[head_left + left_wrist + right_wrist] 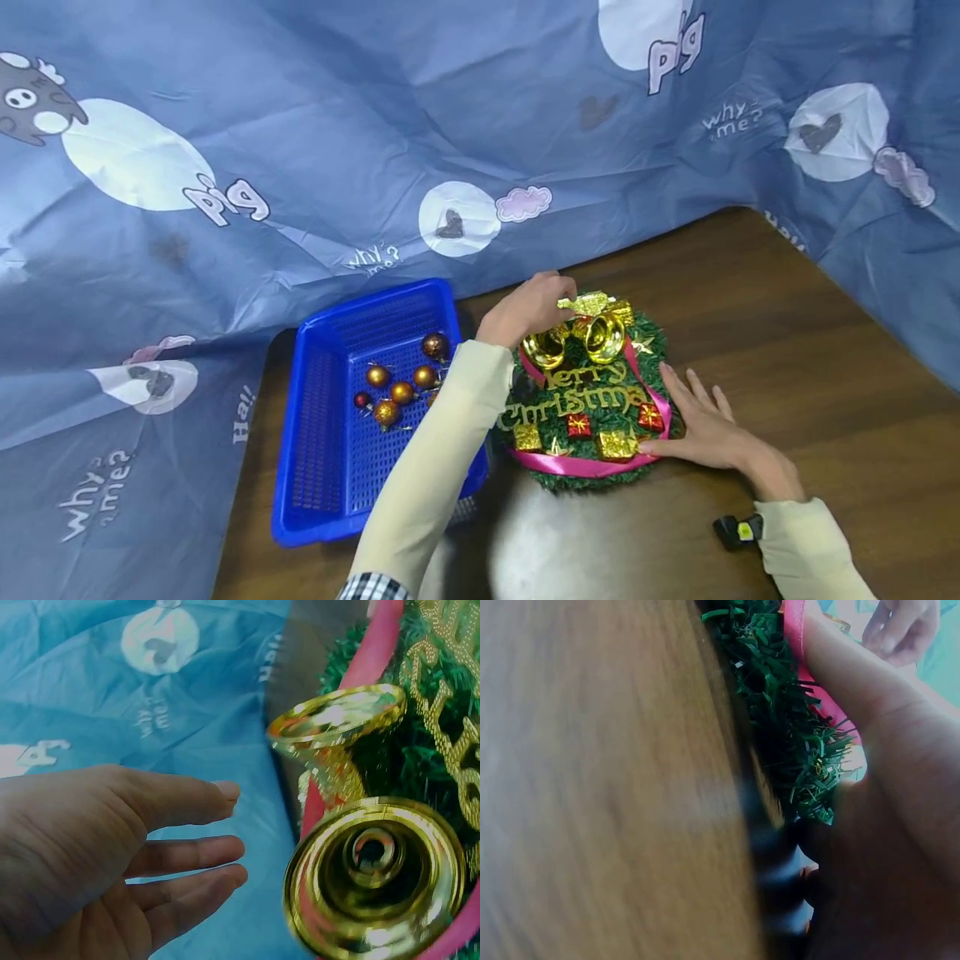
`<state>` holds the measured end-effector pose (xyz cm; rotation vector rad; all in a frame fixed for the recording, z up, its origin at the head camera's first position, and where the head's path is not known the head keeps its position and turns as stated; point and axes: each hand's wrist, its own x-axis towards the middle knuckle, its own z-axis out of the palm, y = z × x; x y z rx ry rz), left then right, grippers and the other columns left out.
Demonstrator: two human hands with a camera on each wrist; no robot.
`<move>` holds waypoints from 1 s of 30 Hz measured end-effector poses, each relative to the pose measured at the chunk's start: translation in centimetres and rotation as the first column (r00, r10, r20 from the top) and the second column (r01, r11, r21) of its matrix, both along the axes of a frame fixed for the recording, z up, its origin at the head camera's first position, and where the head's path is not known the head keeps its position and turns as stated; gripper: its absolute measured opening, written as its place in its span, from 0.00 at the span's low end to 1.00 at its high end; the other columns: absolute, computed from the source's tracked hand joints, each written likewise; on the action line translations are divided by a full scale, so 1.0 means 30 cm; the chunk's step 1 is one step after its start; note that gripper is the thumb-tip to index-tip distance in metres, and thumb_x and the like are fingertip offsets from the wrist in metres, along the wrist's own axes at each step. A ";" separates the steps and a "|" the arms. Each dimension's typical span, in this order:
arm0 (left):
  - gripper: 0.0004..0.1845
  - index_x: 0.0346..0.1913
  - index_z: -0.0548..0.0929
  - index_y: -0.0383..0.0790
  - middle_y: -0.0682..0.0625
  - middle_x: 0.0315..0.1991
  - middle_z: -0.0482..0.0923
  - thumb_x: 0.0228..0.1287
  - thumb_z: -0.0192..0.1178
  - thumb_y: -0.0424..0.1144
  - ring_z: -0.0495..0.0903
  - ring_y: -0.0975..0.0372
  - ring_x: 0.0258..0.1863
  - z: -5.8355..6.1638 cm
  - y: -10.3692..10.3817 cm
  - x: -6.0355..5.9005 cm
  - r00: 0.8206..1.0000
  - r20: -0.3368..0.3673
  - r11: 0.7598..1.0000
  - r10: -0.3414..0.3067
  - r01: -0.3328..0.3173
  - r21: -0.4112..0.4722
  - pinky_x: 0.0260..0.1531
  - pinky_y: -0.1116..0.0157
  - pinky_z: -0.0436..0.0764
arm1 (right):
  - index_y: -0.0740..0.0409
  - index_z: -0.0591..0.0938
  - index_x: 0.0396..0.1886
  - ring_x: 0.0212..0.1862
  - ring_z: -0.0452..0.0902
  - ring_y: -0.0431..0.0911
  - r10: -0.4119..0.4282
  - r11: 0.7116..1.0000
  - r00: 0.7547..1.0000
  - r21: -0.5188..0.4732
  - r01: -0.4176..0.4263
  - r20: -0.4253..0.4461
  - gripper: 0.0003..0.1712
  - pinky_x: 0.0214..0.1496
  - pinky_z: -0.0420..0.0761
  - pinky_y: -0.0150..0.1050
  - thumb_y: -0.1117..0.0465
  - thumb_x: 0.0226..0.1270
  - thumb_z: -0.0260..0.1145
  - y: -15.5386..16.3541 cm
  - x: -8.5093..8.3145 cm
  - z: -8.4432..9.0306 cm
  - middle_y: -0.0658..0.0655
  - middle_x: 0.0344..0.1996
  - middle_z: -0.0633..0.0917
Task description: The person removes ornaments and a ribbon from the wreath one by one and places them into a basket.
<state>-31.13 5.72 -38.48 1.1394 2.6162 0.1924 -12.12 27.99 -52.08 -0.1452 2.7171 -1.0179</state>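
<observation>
A green tinsel wreath (658, 346) lies on the table, with gold "Merry Christmas" lettering (592, 402), pink ribbon, small gift boxes, stars and two gold bells (604, 337). At its top left, my left hand (528, 310) is beside the glittery gold bow (591, 303). The left wrist view shows that hand's fingers loosely extended, holding nothing, a short way from a bell (375, 877). My right hand (701, 429) rests at the wreath's right edge, fingers spread and thumb over the pink ribbon (829, 705) near a gold gift box (617, 445).
Left of the wreath stands a blue plastic basket (291, 450) holding several small bronze, gold and red ball ornaments (402, 392). A blue printed cloth (360, 125) hangs behind the wooden table (810, 350). The left forearm crosses over the basket's right side.
</observation>
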 end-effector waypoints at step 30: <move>0.17 0.46 0.86 0.46 0.53 0.44 0.79 0.68 0.47 0.28 0.72 0.62 0.35 -0.103 0.194 -0.078 0.987 0.159 0.983 0.020 0.010 -0.185 0.30 0.68 0.70 | 0.48 0.36 0.77 0.75 0.27 0.63 -0.032 0.999 0.999 0.000 0.032 -0.022 0.69 0.69 0.25 0.65 0.33 0.49 0.70 0.015 0.005 -0.011 0.57 0.77 0.40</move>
